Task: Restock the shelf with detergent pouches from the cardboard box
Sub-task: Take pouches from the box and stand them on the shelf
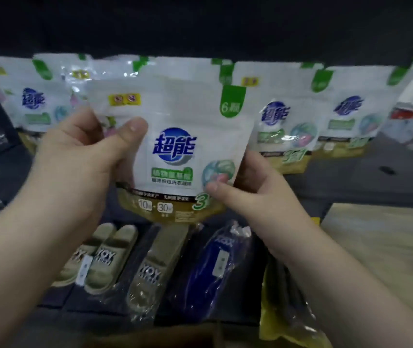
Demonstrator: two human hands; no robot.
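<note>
Both hands up front: left hand [79, 156] grips detergent pouch [175, 146] at its 9 o'clock edge, thumb across front; right hand [253, 187] pinches bottom corner at 5 o'clock. Pouch upright, held w/ fingers curled, just in front of shelf [351, 177] row of same pouches [285, 126]. Bagged slippers [150, 267] at 6 o'clock below.

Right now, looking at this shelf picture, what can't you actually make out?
Head view only:
- Cardboard box: only a brown strip shows, cut off by the bottom edge.
- Standing white detergent pouches: small print blurred; the middle ones hidden behind the held white pouch.
- Left hand and right hand: fingers hidden behind that pouch.
</note>
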